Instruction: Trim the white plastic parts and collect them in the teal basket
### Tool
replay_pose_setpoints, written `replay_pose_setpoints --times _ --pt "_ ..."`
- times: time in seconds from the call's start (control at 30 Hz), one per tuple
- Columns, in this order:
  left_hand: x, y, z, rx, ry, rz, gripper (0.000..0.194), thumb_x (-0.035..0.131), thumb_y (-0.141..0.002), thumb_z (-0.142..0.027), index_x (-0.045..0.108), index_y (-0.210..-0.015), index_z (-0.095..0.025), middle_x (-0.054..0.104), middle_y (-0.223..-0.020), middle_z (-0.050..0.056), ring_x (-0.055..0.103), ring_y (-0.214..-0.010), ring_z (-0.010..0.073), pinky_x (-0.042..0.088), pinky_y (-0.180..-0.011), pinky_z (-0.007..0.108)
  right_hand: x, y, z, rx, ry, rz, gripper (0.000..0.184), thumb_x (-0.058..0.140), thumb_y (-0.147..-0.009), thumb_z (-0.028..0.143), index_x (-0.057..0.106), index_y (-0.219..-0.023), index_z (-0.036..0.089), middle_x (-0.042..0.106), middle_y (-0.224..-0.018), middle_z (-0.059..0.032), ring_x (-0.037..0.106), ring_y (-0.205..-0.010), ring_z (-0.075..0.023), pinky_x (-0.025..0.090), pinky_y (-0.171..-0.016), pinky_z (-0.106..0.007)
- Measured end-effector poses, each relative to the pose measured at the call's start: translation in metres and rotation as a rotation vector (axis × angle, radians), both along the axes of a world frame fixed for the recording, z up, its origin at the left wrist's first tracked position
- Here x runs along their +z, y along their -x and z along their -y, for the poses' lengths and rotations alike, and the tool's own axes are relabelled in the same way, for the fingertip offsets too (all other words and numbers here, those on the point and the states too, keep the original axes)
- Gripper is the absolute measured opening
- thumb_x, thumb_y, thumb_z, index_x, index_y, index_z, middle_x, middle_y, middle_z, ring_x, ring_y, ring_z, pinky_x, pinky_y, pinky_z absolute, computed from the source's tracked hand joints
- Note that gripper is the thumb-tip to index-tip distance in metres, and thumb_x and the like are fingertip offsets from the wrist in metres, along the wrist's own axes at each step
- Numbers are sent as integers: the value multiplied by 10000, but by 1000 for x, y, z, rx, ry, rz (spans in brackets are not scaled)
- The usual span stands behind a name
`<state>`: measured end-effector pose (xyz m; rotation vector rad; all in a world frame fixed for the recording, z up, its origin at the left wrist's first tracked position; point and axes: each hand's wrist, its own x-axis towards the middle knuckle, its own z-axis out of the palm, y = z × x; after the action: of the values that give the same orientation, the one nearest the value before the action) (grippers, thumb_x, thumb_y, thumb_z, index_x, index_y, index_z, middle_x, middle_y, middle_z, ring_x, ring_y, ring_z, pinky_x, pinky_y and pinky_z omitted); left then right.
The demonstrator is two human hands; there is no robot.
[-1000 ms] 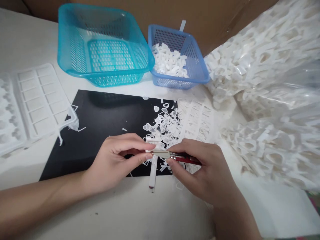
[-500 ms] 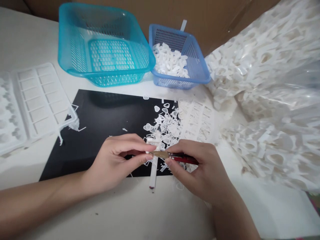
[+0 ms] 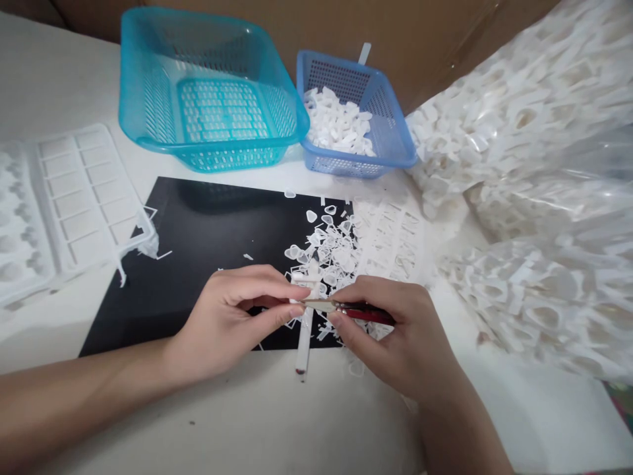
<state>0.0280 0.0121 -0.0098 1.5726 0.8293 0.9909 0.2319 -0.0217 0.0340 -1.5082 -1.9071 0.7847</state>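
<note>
My left hand [image 3: 230, 316] pinches a small white plastic piece [image 3: 295, 301] between thumb and fingertips; most of it is hidden. In my right hand [image 3: 400, 333] is a knife with a red handle [image 3: 368, 313]. Its short blade [image 3: 320, 305] points left, the tip right at my left fingertips. Whether the edge touches the piece I cannot tell. Below the blade lies a white stick [image 3: 303, 349] with a dark mark at its near end. A heap of white plastic scraps [image 3: 336, 247] is spread behind both hands, on the right part of a black mat [image 3: 217, 224].
A teal basket [image 3: 212, 142] stands at the back. Beside it, a blue basket [image 3: 393, 132] holds many white pieces [image 3: 339, 125]. White moulded frames [image 3: 91, 191] lie at left, another gridded sheet [image 3: 390, 237] at right. Large clear bags [image 3: 534, 165] of white parts bulge along the right side.
The blade has tilted slightly, its face catching the light differently, and the right hand has shifted a little. My left hand keeps its pinch. The whole view has drifted slightly.
</note>
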Motion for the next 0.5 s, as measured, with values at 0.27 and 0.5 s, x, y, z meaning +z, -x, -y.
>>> replay_pose_setpoints --times 0.27,0.5 --pt "0 -2 0 31 69 64 367 705 -759 0 779 -981 -283 728 -799 -4 663 -651 75 542 -562 120 4 -2 0 -20 -1 16 79 633 -776 185 711 -779 173 685 -668 9 593 -555 -102 440 -521 -222" --pt "0 -1 0 29 31 25 333 712 -759 -24 780 -989 -255 727 -775 19 652 -620 98 521 -505 151 3 -1 0 -1 -3 22 61 637 -777 190 697 -783 178 667 -652 20 572 -542 -93 411 -508 -217"
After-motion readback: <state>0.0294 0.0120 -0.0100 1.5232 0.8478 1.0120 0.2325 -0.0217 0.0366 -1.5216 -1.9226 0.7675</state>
